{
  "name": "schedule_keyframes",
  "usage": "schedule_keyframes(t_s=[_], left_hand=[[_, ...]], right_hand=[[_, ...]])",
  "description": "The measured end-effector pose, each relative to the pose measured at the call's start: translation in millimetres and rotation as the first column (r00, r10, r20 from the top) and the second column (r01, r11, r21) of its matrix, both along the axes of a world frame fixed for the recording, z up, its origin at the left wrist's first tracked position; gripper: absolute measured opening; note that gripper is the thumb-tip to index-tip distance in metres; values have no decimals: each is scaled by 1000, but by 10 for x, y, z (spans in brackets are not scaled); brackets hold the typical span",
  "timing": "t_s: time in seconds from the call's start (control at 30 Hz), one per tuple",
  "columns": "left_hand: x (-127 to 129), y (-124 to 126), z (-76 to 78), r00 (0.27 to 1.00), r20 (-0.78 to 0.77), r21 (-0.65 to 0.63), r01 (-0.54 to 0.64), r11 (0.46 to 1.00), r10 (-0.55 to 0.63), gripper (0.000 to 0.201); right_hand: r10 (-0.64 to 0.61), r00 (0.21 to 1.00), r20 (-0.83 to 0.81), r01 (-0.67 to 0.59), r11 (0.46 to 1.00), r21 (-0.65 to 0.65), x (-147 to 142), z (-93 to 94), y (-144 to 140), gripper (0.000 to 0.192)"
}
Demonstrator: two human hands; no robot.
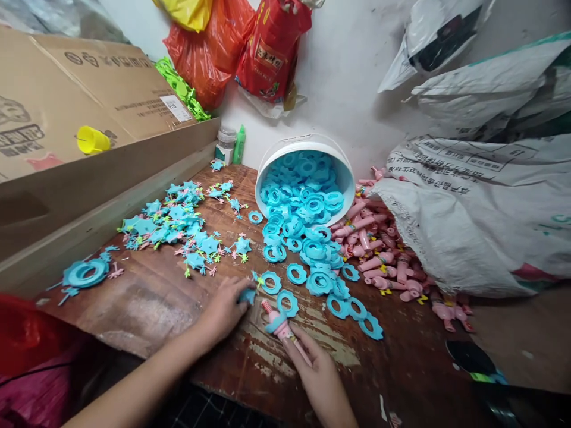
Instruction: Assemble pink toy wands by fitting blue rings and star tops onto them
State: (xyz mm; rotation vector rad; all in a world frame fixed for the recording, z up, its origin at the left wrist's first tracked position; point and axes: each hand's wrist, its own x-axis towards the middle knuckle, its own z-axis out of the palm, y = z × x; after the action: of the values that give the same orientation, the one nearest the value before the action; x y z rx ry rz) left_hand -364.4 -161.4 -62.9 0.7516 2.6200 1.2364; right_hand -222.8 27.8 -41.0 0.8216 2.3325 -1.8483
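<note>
Right, starting at the far left of the wooden counter (147, 309), one blue ring with spiky bits around it (85, 273) sits on its own, looking like a set-aside piece. Next along, a scatter of blue star pieces with pink and green prongs (178, 226) covers the boards, still loose, so plenty remains there. The left hand (225, 309) is down on the counter, fingers pinched on a small blue star piece (247, 295) just beside the ring spill. Beside it, the right hand (319, 374) grips a pink toy stem (285, 333), fingers wrapped round its shaft, with a blue collar already seated near the top, so this unit reads as partly assembled. Behind, a white bucket (343, 172) lies tipped on its side, about half full of blue gear-edged rings (307, 238) that pour out across the counter toward the hands. Further right, a heap of pink stems (383, 255) spills from under a white woven sack (482, 226), whose contents I cannot see. Judging by these heaps, most of the work is still ahead.
</note>
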Motion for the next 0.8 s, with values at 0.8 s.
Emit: schedule_keyframes(t_s=[0.8], left_hand=[[229, -198, -98, 957, 167, 252, 192, 949, -238, 40]], right_hand=[[168, 985, -39, -155, 962, 226, 133, 183, -114, 40]])
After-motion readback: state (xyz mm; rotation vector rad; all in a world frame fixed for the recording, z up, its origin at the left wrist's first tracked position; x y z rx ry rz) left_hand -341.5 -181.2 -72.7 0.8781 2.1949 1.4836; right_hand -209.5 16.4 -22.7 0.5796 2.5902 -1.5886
